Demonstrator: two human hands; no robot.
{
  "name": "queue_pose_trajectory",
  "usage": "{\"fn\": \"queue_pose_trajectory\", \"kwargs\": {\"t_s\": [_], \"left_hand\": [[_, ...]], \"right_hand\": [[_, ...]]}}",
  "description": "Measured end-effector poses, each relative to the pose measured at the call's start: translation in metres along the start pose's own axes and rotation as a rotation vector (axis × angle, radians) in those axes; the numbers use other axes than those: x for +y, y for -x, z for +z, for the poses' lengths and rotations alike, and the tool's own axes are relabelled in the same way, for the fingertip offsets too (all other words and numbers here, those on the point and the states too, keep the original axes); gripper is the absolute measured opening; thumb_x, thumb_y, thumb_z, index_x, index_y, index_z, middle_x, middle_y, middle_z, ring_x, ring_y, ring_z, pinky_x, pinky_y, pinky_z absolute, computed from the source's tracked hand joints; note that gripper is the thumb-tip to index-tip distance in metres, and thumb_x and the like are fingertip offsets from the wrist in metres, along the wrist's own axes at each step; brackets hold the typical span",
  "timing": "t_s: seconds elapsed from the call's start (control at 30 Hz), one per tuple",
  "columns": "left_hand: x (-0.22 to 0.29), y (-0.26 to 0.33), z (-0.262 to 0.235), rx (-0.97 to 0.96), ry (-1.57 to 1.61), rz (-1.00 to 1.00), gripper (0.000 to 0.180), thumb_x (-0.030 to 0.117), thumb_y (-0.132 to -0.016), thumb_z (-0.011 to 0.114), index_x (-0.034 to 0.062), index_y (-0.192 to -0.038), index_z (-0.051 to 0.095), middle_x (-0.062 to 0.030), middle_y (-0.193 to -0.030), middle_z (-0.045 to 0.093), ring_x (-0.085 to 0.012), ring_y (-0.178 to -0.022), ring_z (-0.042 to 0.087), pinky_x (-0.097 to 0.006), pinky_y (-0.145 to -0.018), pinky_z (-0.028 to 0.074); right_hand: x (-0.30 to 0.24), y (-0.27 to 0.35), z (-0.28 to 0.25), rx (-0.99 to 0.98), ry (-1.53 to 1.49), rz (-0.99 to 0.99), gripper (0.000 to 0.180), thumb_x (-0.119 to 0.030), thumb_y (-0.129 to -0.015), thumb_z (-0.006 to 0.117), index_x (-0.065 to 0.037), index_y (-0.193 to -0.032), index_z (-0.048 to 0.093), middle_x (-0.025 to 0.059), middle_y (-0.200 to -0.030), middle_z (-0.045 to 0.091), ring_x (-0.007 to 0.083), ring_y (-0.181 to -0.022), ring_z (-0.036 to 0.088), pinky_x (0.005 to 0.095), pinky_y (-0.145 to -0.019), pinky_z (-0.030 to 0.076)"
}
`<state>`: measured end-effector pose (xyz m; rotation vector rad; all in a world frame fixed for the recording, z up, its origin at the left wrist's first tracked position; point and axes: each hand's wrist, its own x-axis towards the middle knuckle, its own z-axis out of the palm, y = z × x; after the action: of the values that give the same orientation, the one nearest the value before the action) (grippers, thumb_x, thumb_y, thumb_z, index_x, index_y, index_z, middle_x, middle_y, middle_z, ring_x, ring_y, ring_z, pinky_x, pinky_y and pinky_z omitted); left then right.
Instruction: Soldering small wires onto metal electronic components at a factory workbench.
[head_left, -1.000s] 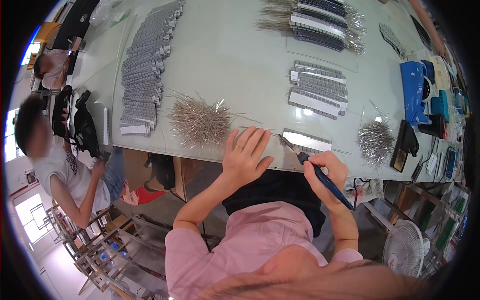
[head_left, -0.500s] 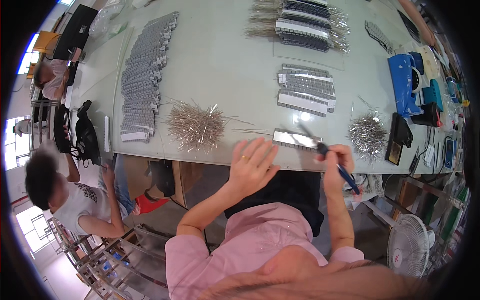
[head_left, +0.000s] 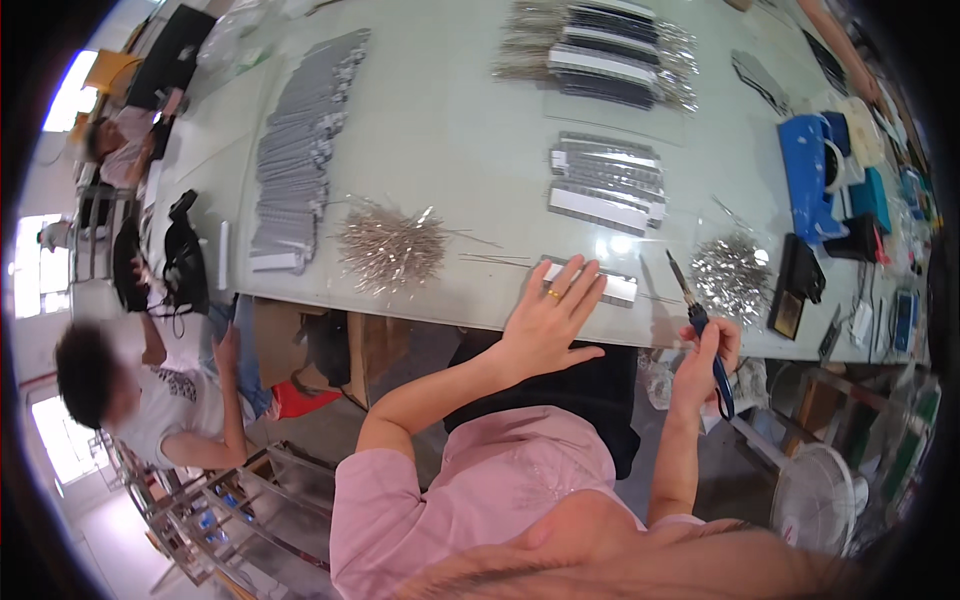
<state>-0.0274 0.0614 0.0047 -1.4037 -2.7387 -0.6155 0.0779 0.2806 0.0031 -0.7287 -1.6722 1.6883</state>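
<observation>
Pale glass-topped surface (head_left: 450, 130) strewn with wire bundles. Left hand (head_left: 548, 318) laid flat, fingers spread, on thin white rectangular strip (head_left: 620, 288) at near edge; judged light, stiff, best pinned at ends. Right hand (head_left: 705, 350) clenched on blue-handled soldering iron (head_left: 700, 320), tip raised; handle only to be held

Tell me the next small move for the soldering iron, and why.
Probably lower the soldering iron tip toward the white strip. The right hand holds it raised off the table, tip apart from the strip, while the left hand pins that strip flat.
</observation>
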Motion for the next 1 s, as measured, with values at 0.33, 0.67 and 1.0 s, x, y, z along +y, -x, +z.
{"fn": "queue_pose_trajectory", "kwargs": {"t_s": [0.33,0.67,1.0], "left_hand": [[0.014,0.004,0.018,0.308,-0.110,0.225,0.072,0.046,-0.064,0.079,0.0036,-0.120,0.061,-0.0102,-0.127,0.057,-0.0281,-0.124,0.050,-0.051,-0.107,0.035],[0.010,0.011,0.008,0.280,-0.064,0.356,0.029,0.016,-0.080,0.062,0.0082,-0.108,0.067,-0.0043,-0.114,0.066,-0.0180,-0.101,0.063,-0.046,-0.103,0.041],[-0.082,-0.171,-0.062,0.546,-0.085,0.295,0.022,0.010,-0.082,0.068,0.0108,-0.104,0.071,-0.0040,-0.103,0.069,-0.0247,-0.093,0.063,-0.042,-0.089,0.049]], "right_hand": [[0.042,-0.021,-0.038,0.091,-0.005,-0.008,0.017,-0.019,-0.098,0.060,-0.003,-0.102,0.056,0.0080,-0.088,0.059,0.0154,-0.070,0.058,0.0258,-0.064,0.048],[0.036,-0.052,-0.012,0.220,0.147,-0.086,0.011,-0.016,-0.097,0.058,-0.007,-0.093,0.053,0.0018,-0.081,0.053,0.0127,-0.069,0.056,0.0271,-0.064,0.046],[0.027,-0.044,-0.017,0.217,-0.135,-0.145,0.007,-0.008,-0.096,0.057,-0.003,-0.098,0.054,0.0060,-0.088,0.059,0.0151,-0.065,0.062,0.0263,-0.061,0.049]]}}
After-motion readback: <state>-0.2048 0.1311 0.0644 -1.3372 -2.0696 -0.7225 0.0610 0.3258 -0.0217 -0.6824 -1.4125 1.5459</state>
